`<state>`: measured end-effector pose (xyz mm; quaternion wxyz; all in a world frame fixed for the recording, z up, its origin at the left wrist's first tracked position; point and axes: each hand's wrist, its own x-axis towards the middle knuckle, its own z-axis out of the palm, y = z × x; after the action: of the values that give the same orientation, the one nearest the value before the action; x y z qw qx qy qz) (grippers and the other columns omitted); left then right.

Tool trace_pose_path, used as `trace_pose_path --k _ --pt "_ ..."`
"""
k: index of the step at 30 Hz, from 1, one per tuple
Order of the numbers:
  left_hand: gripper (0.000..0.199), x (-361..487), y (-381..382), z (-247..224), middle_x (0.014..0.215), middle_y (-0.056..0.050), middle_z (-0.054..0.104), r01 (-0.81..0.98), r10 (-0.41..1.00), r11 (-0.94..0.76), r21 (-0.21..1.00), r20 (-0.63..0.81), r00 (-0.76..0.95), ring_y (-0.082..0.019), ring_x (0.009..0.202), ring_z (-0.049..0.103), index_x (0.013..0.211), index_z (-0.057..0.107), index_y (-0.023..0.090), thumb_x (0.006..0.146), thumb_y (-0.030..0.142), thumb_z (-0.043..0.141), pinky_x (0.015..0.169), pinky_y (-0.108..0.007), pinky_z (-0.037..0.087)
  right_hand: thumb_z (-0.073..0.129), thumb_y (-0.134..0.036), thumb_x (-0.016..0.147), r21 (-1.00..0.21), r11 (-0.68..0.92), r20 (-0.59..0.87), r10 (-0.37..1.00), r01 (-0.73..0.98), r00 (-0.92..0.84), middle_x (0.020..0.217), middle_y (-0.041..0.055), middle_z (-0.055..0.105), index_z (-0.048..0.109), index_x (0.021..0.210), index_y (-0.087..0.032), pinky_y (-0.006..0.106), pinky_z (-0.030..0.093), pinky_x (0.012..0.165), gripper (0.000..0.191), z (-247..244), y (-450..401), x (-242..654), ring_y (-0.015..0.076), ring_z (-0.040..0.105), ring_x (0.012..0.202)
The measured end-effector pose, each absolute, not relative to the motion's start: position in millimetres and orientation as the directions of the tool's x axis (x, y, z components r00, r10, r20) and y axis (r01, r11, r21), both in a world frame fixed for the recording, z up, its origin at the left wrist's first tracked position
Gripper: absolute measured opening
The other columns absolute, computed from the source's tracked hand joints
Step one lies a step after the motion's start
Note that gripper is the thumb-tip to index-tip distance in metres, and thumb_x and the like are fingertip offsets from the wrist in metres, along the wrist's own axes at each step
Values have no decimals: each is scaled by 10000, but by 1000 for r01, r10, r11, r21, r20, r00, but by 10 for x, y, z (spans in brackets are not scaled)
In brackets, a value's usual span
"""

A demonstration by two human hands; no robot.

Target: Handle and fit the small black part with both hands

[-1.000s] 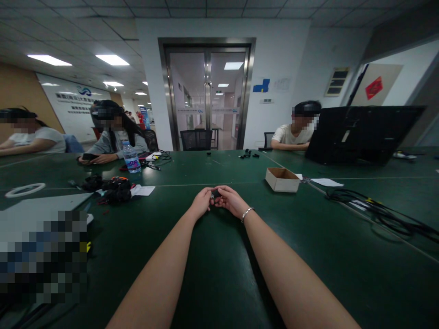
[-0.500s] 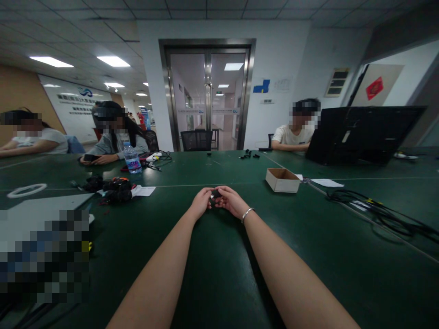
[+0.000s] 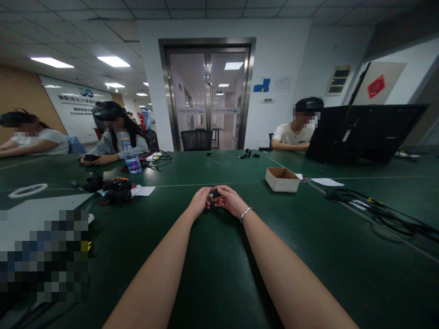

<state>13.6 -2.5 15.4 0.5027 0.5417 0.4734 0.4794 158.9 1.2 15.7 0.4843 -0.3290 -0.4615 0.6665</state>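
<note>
Both hands meet in the middle of the view, just above or on the green table. Between them is a small black object (image 3: 216, 193) with a silvery metal end facing left; it is too small to name for certain. My right hand (image 3: 232, 201), with a silver bangle at the wrist, pinches its black body. My left hand (image 3: 200, 202) is closed around the metal end, its fingertips partly hidden behind the thumb. The fingers of both hands nearly touch below the object.
An open cardboard box (image 3: 282, 180) sits to the right, beyond my hands. Black cables (image 3: 380, 212) lie farther right. On the left are a water bottle (image 3: 132, 159), dark bundled gear (image 3: 116, 188) and a white ring (image 3: 28, 190). Several people sit around the green table (image 3: 219, 269).
The black object is turned slightly between my fingers, and its metal end shows a little more. Both hands shift very slightly left.
</note>
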Motion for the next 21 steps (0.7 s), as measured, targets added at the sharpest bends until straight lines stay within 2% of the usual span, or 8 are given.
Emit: trace_pose_path --k 4,7,10,14,21 --pt "241 142 7 110 613 32 481 67 989 -110 992 102 107 -58 427 414 1048 563 130 859 238 461 394 -156 337 510 -166 920 -930 -110 8 948 -351 -317 597 2 593 575 937 -174 242 550 558 68 154 15 1588 105 576 499" --pt "269 140 31 92 657 24 510 57 993 -84 995 80 84 -59 454 441 1063 568 148 804 196 511 412 -156 353 546 -195 909 -927 -112 10 947 -358 -322 591 -8 583 577 935 -180 245 549 559 44 146 20 1590 112 587 515" --pt "296 135 38 100 619 23 517 55 994 -53 997 48 98 -66 437 441 1082 562 141 800 179 479 411 -161 348 564 -209 898 -929 -110 9 947 -352 -321 604 -2 591 575 931 -178 229 535 547 46 150 12 1591 110 587 519" --pt "320 134 28 112 536 33 483 44 988 -63 997 56 146 -71 381 403 1102 545 116 871 259 375 385 -165 309 554 -200 889 -939 -92 28 940 -333 -340 611 3 598 574 932 -172 217 518 540 54 172 -13 1593 102 573 506" --pt "346 110 37 98 567 30 499 20 985 -58 998 54 162 -68 401 442 1115 556 127 846 333 487 399 -163 311 561 -178 825 -933 -86 46 935 -349 -351 647 2 605 545 945 -187 237 518 550 122 176 -10 1594 116 584 531"
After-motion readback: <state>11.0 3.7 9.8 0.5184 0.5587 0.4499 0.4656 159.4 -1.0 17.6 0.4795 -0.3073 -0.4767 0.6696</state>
